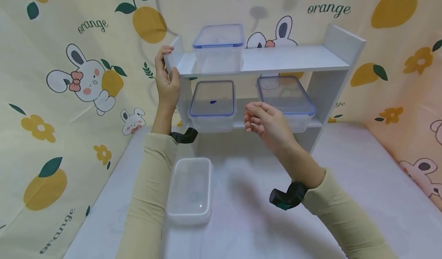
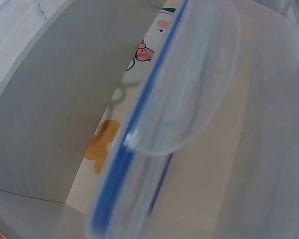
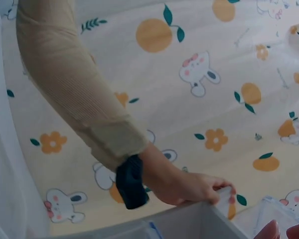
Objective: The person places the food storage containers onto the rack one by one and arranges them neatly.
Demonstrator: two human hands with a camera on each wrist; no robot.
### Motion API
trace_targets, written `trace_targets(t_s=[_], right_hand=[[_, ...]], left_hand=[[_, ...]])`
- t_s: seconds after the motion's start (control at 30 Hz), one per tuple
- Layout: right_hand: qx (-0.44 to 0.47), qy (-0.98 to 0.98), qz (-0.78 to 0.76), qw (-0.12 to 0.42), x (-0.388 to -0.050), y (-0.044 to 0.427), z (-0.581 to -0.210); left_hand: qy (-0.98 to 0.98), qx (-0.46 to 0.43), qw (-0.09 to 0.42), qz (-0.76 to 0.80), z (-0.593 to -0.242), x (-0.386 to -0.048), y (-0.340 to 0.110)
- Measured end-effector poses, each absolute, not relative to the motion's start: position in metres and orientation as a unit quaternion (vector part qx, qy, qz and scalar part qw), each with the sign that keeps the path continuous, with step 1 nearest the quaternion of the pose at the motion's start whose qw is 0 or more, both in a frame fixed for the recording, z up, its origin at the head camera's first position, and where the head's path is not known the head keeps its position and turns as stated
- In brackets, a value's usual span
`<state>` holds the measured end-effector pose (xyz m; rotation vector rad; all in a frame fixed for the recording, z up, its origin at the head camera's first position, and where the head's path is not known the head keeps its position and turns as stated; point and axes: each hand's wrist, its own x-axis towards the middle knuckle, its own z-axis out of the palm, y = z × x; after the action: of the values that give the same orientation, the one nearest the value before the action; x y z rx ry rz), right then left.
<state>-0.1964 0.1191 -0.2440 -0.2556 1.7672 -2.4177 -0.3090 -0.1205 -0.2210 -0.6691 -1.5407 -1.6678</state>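
In the head view my left hand [image 1: 167,78] grips the upper left side panel of a white shelf unit [image 1: 286,59], thumb at the front and fingers over the edge. My right hand [image 1: 267,122] hovers before the middle shelf with loosely curled fingers and nothing visible in them. Just behind it, a clear box with a blue-rimmed lid [image 1: 286,94] stands at the right of that shelf, partly hidden by the hand. A similar lidded box [image 1: 212,101] stands at the left. Another blue-lidded box [image 1: 218,48] sits on the top shelf, near my left hand.
A clear container with a whitish rim [image 1: 190,190] stands on the white tabletop [image 1: 241,228], in front of the unit's left side. Patterned cloth [image 1: 86,136] with rabbits and oranges hangs behind and at both sides. The unit's right panel [image 1: 345,44] rises above the top shelf.
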Motion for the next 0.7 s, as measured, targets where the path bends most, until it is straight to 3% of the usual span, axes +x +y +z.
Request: trace_targets(t_s=[0.33, 0.7], right_hand=[[-0.094, 0.584, -0.800, 0.102, -0.183, 0.113, -0.285], [-0.036, 0.569, -0.804, 0.171, -0.176, 0.111, -0.347]], left_hand=[[-0.606, -0.265, 0.377, -0.649, -0.218, -0.305, -0.119], [-0.618, -0.252, 0.377, -0.642, -0.221, -0.308, -0.121]])
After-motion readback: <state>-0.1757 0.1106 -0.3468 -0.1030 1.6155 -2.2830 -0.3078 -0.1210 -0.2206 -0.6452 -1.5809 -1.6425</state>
